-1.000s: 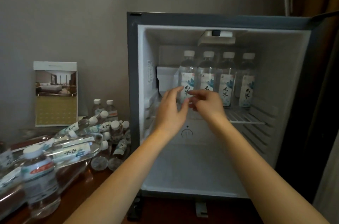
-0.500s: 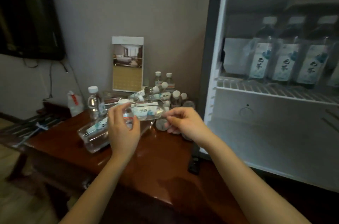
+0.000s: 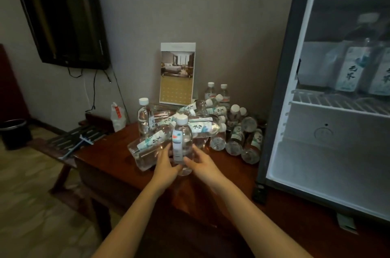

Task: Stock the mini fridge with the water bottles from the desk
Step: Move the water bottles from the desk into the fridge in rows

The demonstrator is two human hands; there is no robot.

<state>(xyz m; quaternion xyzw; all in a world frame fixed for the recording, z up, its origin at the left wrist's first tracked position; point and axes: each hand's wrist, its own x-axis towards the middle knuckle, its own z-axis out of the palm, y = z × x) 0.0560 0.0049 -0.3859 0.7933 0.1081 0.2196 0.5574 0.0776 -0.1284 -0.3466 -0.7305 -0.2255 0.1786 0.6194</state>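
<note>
A clear water bottle (image 3: 182, 141) with a white cap stands upright at the front of a heap of several water bottles (image 3: 219, 129) on the brown desk (image 3: 109, 156). My left hand (image 3: 166, 165) cups its lower left side and my right hand (image 3: 200, 162) grips its lower right side, thumb across the front. To the right the mini fridge (image 3: 329, 164) stands open. Blurred bottles (image 3: 350, 67) stand on its wire shelf (image 3: 337, 103); the space below the shelf holds nothing.
A card stand (image 3: 177, 74) leans at the wall behind the heap. A white plastic bag (image 3: 118, 117) sits at the desk's back left. A wall TV (image 3: 63, 19) hangs to the left, above a luggage rack (image 3: 69, 141) and a dark bin (image 3: 12, 131).
My view swung left from the fridge to the desk. Both hands left the fridge shelf, handled a lying bottle, and now hold an upright bottle at the front of the heap.
</note>
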